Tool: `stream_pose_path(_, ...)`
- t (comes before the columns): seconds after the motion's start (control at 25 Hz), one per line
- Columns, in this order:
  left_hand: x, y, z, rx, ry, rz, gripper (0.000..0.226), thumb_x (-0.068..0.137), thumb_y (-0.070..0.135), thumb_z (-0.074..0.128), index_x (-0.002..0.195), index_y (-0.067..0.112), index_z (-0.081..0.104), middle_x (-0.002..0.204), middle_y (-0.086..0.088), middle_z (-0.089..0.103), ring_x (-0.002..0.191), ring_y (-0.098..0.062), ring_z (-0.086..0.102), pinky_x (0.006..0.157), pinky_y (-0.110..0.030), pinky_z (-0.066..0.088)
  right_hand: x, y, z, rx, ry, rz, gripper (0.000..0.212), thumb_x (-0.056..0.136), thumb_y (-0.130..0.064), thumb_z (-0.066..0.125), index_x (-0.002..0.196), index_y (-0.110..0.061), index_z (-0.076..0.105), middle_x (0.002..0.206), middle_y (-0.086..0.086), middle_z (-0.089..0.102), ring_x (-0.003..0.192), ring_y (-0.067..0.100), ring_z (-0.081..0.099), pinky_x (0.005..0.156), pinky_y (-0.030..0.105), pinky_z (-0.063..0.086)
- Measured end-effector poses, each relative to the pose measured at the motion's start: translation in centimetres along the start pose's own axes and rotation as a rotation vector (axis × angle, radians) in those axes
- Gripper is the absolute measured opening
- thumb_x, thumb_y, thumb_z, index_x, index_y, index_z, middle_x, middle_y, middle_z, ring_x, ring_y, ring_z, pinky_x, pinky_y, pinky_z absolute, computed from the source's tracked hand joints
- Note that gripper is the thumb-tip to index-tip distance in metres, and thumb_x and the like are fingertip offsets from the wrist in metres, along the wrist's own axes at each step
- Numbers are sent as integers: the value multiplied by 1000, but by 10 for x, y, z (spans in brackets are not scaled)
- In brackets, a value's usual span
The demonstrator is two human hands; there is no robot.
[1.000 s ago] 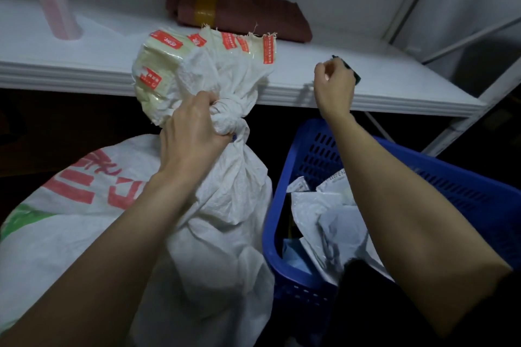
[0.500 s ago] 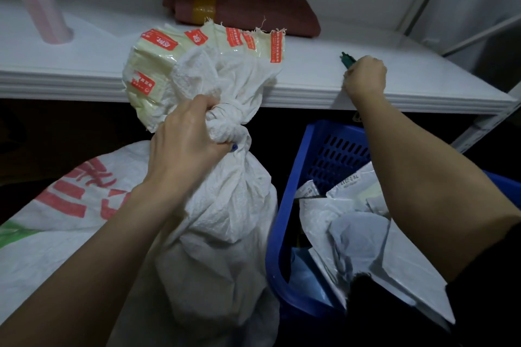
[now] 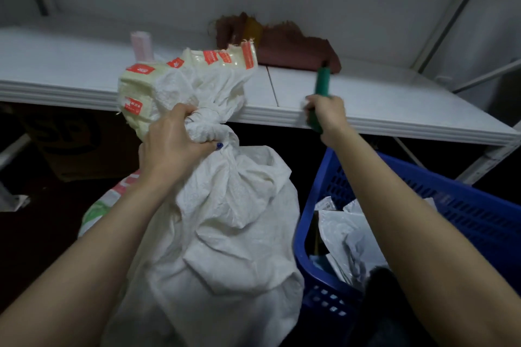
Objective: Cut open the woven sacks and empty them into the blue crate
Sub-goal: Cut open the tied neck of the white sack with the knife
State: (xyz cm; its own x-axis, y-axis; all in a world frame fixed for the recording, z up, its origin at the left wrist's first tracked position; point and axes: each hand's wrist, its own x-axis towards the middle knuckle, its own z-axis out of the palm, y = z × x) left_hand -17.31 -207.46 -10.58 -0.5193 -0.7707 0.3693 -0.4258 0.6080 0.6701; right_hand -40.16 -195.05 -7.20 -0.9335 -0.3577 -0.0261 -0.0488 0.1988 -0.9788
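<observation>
Fingers of the left hand curl tight around the knotted neck of the white woven sack, which stands just left of the blue crate. The right hand clamps a green-handled cutter near upright at the shelf's front edge. It is level with the knot and to its right; the blade is too blurred to read.

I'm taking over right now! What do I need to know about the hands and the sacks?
Left hand grips the tied neck of the white sack, which stands beside the blue crate.
Right hand holds a green tool, likely the cutter, up at the shelf edge.
Done: white packets already lie in the crate.
Left: this sack is tied and uncut. Cut it and tip it in. A printed sack waits behind.
</observation>
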Motion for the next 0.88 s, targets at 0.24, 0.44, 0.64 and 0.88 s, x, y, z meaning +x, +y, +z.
stream_pose_path(0.24,-2,-25,-50,-84,117,-191,69,67,34,81,125,13,51,124,-13,58,115,-33,52,91,-38,43,-97,-13,40,77,-738,13,22,96,-14,43,114,-10,55,63,5,49,47,14,44,43,24,36)
stream_pose_path(0.44,-19,-22,-75,-95,149,-187,69,66,36,81,124,13,52,125,-11,57,116,-30,52,90,-35,43,-131,-10,39,76,-846,137,49,99,-44,31,120,-6,54,63,2,46,49,13,39,47,25,30)
stream_pose_path(0.64,-33,-20,-89,-147,179,-200,68,66,36,82,123,14,52,124,-8,58,115,-28,53,89,-32,43,-164,-6,29,92,-786,-6,18,97,-29,49,100,-11,50,76,4,48,56,13,55,47,25,49)
stream_pose_path(0.88,-34,-11,-82,-127,165,-171,69,66,35,82,125,16,51,123,-6,58,113,-26,54,85,-31,42,-167,-11,34,169,-791,-49,10,98,-18,48,102,-10,46,78,6,52,52,17,50,44,25,45)
